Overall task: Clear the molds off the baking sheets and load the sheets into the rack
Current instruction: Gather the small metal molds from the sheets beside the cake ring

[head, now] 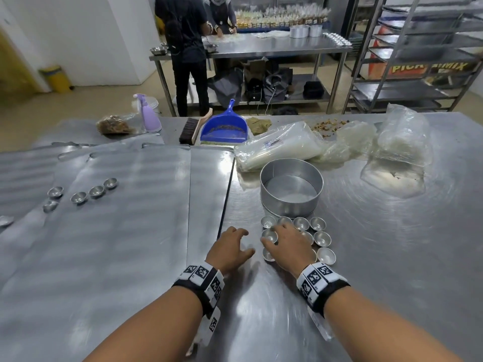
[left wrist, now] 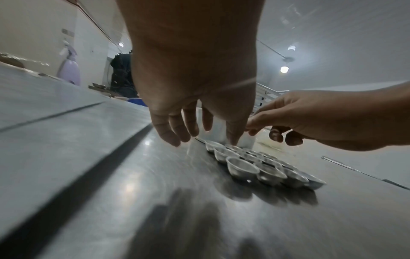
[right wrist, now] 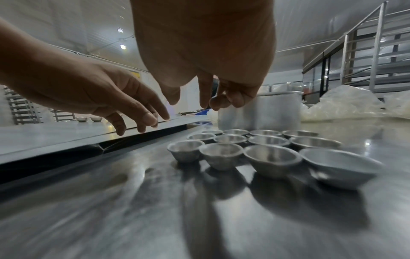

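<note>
Several overlapping baking sheets (head: 117, 231) cover the left of the steel table. A few small round metal molds (head: 79, 197) still stand on them at the far left. A tight cluster of several molds (head: 321, 237) (left wrist: 241, 168) (right wrist: 221, 154) sits on the bare table right of the sheets. My right hand (head: 270, 235) (right wrist: 213, 98) hovers over the cluster's left side with loosely curled fingers, holding nothing. My left hand (head: 248, 241) (left wrist: 177, 131) hangs just left of the cluster with its fingers spread and holds nothing. The metal rack (head: 423, 61) stands behind the table at right.
A round cake tin (head: 291, 202) stands right behind the cluster. Plastic bags (head: 282, 147) lie beyond it. At the far table edge are a blue dustpan (head: 224, 124), a brush (head: 193, 129) and a purple spray bottle (head: 149, 113). Two people (head: 188, 43) work at the back table.
</note>
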`<state>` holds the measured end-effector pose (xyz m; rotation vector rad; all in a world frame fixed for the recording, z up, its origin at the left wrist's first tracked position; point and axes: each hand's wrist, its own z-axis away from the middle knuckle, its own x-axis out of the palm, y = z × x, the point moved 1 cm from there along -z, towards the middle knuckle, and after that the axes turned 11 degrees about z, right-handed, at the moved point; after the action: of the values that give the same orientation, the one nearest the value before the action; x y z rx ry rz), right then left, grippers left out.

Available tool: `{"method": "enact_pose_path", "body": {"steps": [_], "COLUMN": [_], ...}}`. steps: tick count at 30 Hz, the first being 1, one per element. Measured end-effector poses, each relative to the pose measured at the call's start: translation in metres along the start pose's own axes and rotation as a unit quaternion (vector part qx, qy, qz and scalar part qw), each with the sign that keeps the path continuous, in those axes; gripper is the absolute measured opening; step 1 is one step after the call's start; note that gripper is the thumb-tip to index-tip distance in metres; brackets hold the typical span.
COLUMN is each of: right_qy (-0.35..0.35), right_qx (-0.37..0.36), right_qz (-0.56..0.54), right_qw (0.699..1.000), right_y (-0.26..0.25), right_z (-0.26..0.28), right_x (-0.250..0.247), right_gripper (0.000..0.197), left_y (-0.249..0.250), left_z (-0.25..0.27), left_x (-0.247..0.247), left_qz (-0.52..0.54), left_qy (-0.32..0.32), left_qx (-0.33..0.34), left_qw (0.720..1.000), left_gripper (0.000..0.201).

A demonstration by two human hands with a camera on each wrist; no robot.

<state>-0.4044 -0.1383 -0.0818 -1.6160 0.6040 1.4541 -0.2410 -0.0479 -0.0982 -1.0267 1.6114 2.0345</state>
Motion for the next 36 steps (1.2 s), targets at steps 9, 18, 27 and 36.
{"method": "enact_pose_path", "body": {"steps": [9, 18, 27, 36], "right_qy": [-0.005, -0.045, -0.078, -0.128], "right_qx": [-0.102, -0.163, -0.172, -0.17], "right_qz": [-0.047, -0.054, -0.025, 0.011], "right_qw": [0.994, 0.984, 0.982, 0.977], "right_y": [-0.148, -0.306, -0.42, -0.474], "right_z": [-0.042, -0.089, -0.161, -0.23], "right_x": [0.008, 0.043, 0.078, 0.112], "right_gripper": [0.051, 0.05, 0.049, 0.051], "left_y": [-0.084, -0.209, -0.321, -0.367], "left_z": [0.035, 0.07, 0.066, 0.024], "left_x": [-0.13, -0.259, -0.35, -0.384], "left_qz": [-0.005, 0.01, 0.023, 0.006], "left_qy": [0.097, 0.151, 0.18, 0.178], "left_qx": [-0.063, -0.152, -0.205, -0.185], "left_qw": [0.993, 0.977, 0.962, 0.966], "left_gripper": [0.051, 0.044, 0.041, 0.055]}}
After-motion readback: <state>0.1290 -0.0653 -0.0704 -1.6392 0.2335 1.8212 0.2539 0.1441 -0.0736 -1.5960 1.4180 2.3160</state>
